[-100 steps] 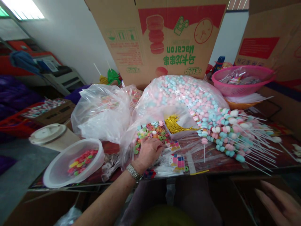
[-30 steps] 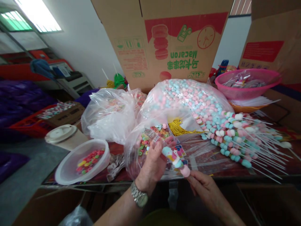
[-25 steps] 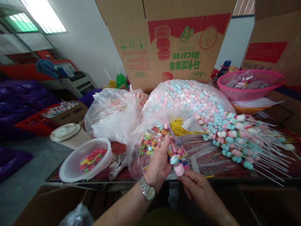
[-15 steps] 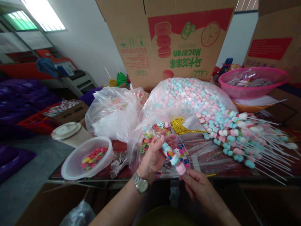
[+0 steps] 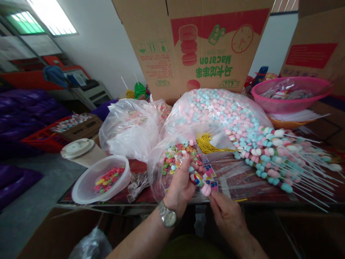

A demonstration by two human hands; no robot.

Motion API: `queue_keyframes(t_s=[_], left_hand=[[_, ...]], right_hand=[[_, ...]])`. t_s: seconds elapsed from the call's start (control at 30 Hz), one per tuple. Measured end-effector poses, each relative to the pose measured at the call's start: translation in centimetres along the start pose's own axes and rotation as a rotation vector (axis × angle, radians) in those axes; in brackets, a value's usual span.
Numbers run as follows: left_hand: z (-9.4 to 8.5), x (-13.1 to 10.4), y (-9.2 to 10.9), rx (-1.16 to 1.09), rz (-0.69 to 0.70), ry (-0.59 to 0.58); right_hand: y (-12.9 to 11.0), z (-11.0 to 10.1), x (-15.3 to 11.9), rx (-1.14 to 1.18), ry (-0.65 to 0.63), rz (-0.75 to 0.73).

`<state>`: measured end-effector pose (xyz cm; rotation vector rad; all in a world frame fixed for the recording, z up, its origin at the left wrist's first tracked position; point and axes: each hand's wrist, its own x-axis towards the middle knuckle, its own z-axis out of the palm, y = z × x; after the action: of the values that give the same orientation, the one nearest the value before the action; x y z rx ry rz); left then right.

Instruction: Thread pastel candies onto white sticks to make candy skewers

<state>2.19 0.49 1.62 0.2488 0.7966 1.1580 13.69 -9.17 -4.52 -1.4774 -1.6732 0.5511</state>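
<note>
A marshmallow skewer (image 5: 206,190) slants between my hands over the table's front edge, with pink, white and blue pieces and a small coloured label showing. My left hand (image 5: 181,185), wearing a metal watch, is closed around its upper part, thumb on top; its other fingers are partly hidden behind. A bit of clear wrapper shows by the thumb tip. At the lower end, my right hand (image 5: 228,212) pinches just below the pink marshmallow; what lies between those fingertips is hidden. Beyond my left hand lies an open bag of coloured candy rings (image 5: 168,158).
Finished marshmallow skewers (image 5: 269,158) lie piled at the right. Behind are a big bag of marshmallows (image 5: 210,104), gold twist ties (image 5: 207,144) and a cardboard box (image 5: 151,46). A plastic bowl (image 5: 78,187) and lidded cup (image 5: 88,158) stand left; a pink basket (image 5: 291,102) sits back right.
My left hand has closed further around the skewer, thumb now laid along it, covering more of its upper part. My right hand stays at the pink end, shifted slightly.
</note>
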Motion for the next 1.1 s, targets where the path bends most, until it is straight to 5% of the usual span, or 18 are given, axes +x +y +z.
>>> queue_keyframes(t_s=[0.23,0.43,0.67,0.9,1.1], left_hand=[[-0.4,-0.5,-1.5,0.114,-0.019,-0.111],[-0.1,0.1,-0.5,0.130,0.005,-0.052],[-1.4,-2.4,-5.3,0.291,-0.083,-0.084],[-2.1,-1.7,-3.1,0.243,-0.090,-0.217],[-1.4,-2.4,-5.2,0.585,-0.011,-0.183]], right_hand=[[-1.0,-0.4,1.5,0.529,-0.199,0.442],[-0.6,-0.5,0.0,0.320,-0.166,0.275],[-1.5,0.2,1.6,0.276,-0.055,0.202],[-0.8,-0.6,0.9,0.166,-0.079,0.202],[-1.4,0.0,1.4,0.119,-0.080,0.219]])
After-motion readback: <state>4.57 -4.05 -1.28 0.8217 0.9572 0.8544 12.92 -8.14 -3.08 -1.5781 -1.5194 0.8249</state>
